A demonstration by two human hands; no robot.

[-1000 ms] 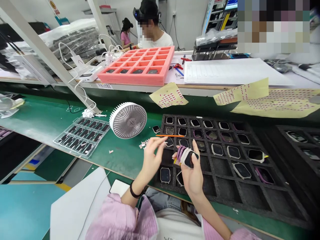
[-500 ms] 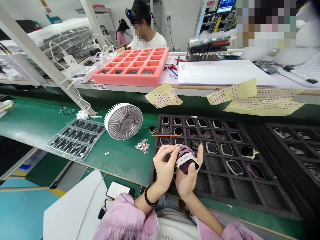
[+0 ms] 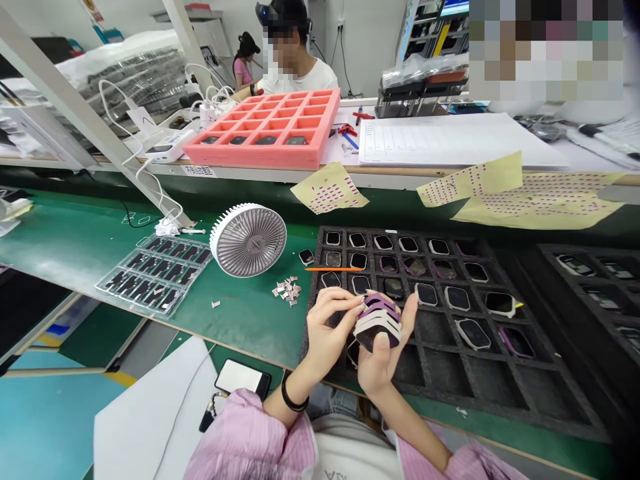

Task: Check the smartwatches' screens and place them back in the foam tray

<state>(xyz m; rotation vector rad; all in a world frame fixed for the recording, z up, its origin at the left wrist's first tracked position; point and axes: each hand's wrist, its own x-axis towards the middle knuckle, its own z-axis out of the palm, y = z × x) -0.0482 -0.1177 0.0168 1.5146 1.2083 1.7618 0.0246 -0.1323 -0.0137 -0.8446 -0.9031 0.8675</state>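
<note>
Both hands are on it: the right hand (image 3: 381, 363) cradles a small stack of rounded cases (image 3: 377, 325) from underneath, and the left hand (image 3: 327, 327) pinches its top edge. The stack is held just above a black foam tray (image 3: 505, 393), not resting in it. Looks like a two-handed handling step right now.

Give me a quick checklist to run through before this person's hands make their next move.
Right hand supports the stack of rounded device frames from below: ok.
Left hand has its fingertips at the stack's edge: ok.
Black foam tray has free compartments toward the lower right: ok.
Small pale scraps lie on the green mat, off the tray: ok.
Phone lies clear of both hands: ok.
Frames in the stack all face the same way: cannot tell.
</note>
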